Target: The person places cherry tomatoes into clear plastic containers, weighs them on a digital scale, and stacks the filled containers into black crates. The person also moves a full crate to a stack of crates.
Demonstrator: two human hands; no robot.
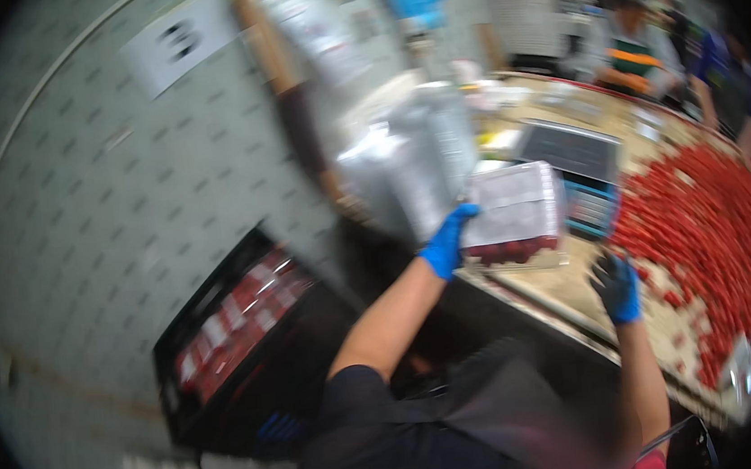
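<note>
My left hand (451, 241), in a blue glove, grips the left side of a clear plastic clamshell box (520, 254). A white sheet or label covers much of the box's top, and dark red produce shows along its lower edge. My right hand (616, 287), in a blue glove with a dark palm or fingers, is over the table (550, 292) with fingers apart and nothing in it. Beside it spreads a large heap of small red produce (709, 250), too blurred to name exactly. A scale (570, 148) with a dark plate and blue front stands just behind the box.
A black crate (230, 411) holding packed boxes of red produce (241, 322) stands at lower left. Stacked clear plastic containers (409, 156) lie left of the scale. Across the table are a person (633, 54) and another person's arm (705, 101).
</note>
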